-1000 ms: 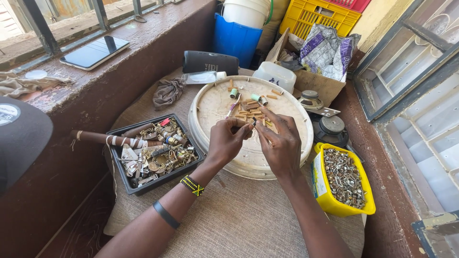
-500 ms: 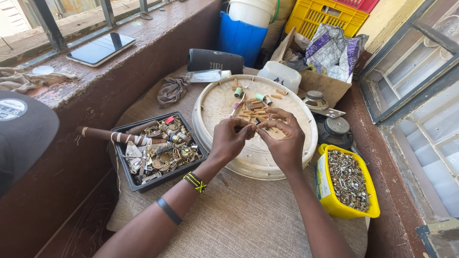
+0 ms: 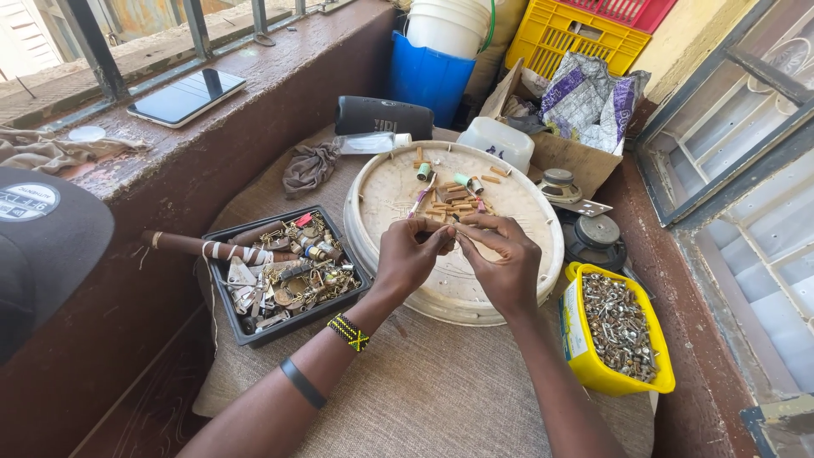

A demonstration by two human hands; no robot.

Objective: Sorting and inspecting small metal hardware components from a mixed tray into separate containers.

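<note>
Both hands meet over a round cream lid [image 3: 398, 182] that lies flat on a cloth-covered table. My left hand [image 3: 410, 256] and my right hand [image 3: 500, 259] pinch a small brown piece [image 3: 448, 231] between their fingertips. The piece is mostly hidden by the fingers. On the lid beyond the hands lie several short wooden sticks [image 3: 451, 202], small thread spools [image 3: 465, 181] and a thin pink-tipped tool [image 3: 419, 202]. My left forearm wears a beaded wristband and a dark band.
A black tray [image 3: 246, 335] of metal trinkets and a brown wrapped stick [image 3: 191, 247] sit left. A yellow tub [image 3: 580, 356] of screws is right. Behind are a dark speaker [image 3: 383, 117], white box, cardboard box, blue bucket, yellow crate. A phone [image 3: 186, 96] rests on the sill.
The hands stay together over the lid, fingers shifting slightly on the small piece. The camera view has drifted a little.
</note>
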